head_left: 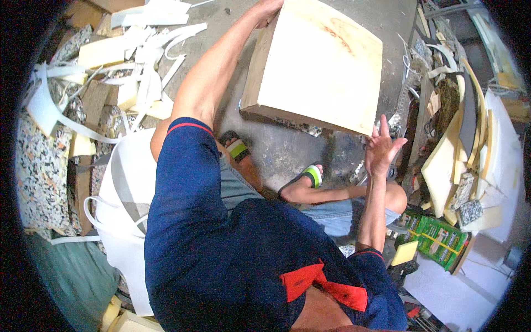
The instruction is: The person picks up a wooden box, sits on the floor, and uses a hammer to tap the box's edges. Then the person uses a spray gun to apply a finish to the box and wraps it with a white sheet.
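A big pale cream block, boxy with a brown side face and a speckled underside edge, is tilted in front of me above the grey floor. At its far left corner, my left hand grips the edge; its fingers are partly hidden and the upper frame edge cuts it off. My right hand is open with its fingers spread, close by the near right corner of the block. I cannot tell whether its fingertips touch the block. Both my feet, in striped sandals, are on the floor below it.
White and cream foam offcuts pile up on the left, beside speckled foam slabs. More foam sheets and scraps crowd the right side. A green printed package lies near my right knee. A white chair-like object stands at my left.
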A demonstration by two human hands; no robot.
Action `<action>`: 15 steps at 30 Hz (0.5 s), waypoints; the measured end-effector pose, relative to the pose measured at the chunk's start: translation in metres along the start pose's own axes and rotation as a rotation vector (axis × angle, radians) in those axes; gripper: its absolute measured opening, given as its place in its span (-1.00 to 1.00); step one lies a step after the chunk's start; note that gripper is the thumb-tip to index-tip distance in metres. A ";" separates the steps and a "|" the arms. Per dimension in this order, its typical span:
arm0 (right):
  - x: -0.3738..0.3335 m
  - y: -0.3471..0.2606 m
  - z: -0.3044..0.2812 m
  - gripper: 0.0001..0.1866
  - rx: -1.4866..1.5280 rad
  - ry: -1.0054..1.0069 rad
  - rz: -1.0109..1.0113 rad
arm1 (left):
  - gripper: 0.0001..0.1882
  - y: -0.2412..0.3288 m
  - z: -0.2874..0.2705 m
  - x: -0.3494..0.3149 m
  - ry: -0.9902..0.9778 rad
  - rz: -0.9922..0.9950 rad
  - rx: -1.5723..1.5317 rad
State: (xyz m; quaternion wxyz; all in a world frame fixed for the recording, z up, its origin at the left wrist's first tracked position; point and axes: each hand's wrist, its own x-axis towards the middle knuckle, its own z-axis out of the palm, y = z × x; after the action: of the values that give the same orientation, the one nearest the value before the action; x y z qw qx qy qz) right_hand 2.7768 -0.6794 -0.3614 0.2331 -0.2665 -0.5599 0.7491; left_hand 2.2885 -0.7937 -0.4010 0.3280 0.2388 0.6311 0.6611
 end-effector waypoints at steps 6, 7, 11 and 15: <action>-0.015 -0.049 0.032 0.36 -0.008 0.032 -0.115 | -0.06 0.061 0.000 -0.019 0.002 -0.010 -0.063; -0.019 -0.056 0.036 0.35 -0.021 0.019 -0.136 | -0.03 0.079 -0.003 -0.026 0.001 -0.031 0.004; -0.030 -0.076 0.042 0.36 -0.011 0.019 -0.203 | 0.01 0.129 0.005 -0.067 -0.016 0.060 0.048; -0.028 -0.089 0.036 0.35 -0.011 -0.049 -0.241 | 0.00 0.152 0.009 -0.090 0.010 0.077 0.089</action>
State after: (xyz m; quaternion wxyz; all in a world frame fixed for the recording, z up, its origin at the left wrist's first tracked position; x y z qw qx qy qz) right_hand 2.7783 -0.6992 -0.2637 0.3064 -0.1803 -0.5973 0.7189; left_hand 2.3355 -0.8518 -0.2408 0.2883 0.2741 0.6517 0.6458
